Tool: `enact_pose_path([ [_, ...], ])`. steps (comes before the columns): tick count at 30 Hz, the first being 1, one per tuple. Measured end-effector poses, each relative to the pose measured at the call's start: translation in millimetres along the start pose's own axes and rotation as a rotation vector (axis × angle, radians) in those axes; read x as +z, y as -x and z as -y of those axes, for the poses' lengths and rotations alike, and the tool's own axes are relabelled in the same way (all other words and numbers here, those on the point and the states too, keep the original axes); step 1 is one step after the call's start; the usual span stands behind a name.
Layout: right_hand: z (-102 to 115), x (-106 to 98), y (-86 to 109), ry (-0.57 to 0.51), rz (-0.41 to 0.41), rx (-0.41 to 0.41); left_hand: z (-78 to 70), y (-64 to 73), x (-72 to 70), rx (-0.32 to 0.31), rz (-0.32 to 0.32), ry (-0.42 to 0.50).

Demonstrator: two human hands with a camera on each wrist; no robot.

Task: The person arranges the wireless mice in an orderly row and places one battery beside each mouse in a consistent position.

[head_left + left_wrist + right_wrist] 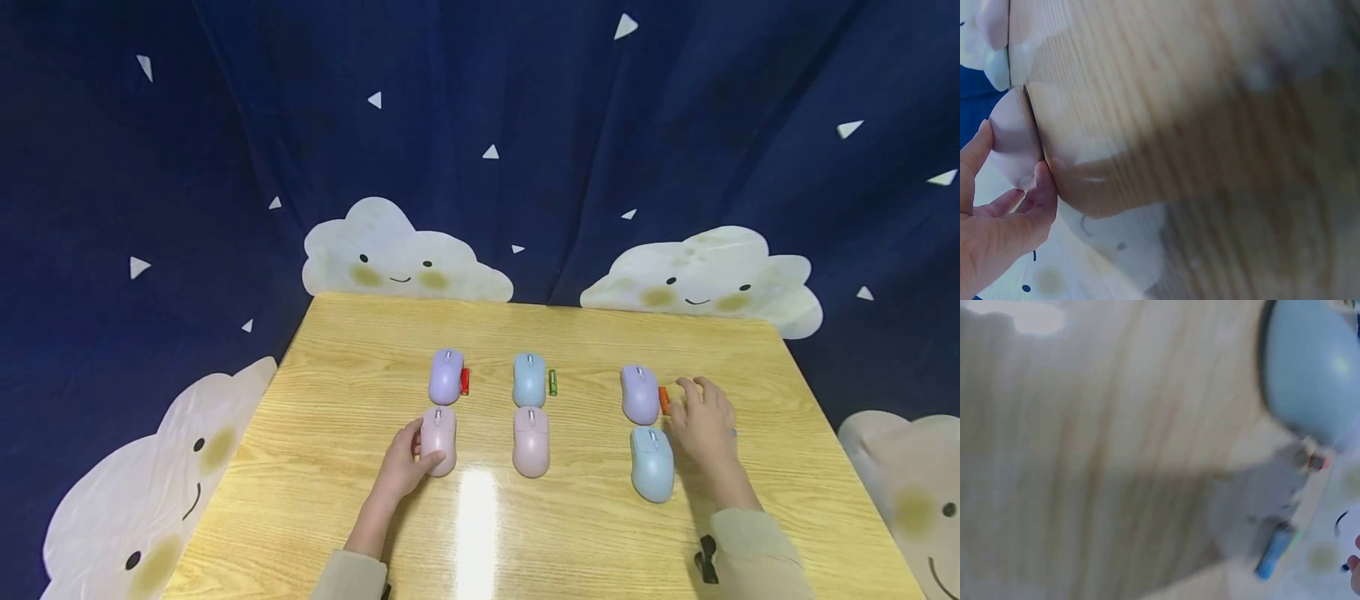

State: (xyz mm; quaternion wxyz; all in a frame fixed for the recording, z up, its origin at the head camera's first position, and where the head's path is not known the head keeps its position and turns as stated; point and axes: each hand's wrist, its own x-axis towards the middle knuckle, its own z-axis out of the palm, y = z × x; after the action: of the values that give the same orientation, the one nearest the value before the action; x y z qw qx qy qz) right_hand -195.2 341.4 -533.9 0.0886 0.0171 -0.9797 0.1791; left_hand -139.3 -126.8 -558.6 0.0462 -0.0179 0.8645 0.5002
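My left hand (405,465) grips a pink computer mouse (438,442), thumb on one side and fingers on the other; the left wrist view shows that mouse (1015,140) side-on, its base along the table. My right hand (703,421) is beside an orange battery (664,401), fingers loosely bent with nothing held. That battery lies against a purple mouse (640,395), with a light blue mouse (652,465) below. In the right wrist view, fingertips (1355,570) show at the right edge, and a blue battery-like cylinder (1274,551) lies on the table.
A purple mouse (446,377) with a red battery (465,382) is above the gripped mouse. Mid-table, a light blue mouse (529,380) stands above a pink mouse (531,442), a green battery (552,382) at its right. A dark blue curtain (480,100) hangs behind the wooden table (315,467).
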Motion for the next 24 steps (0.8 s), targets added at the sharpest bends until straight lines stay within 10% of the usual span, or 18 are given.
enact_pose_path([
  [24,-60,7,42.1,0.022,0.052,0.095,-0.9,-0.8,0.3,-0.017,-0.005,0.002],
])
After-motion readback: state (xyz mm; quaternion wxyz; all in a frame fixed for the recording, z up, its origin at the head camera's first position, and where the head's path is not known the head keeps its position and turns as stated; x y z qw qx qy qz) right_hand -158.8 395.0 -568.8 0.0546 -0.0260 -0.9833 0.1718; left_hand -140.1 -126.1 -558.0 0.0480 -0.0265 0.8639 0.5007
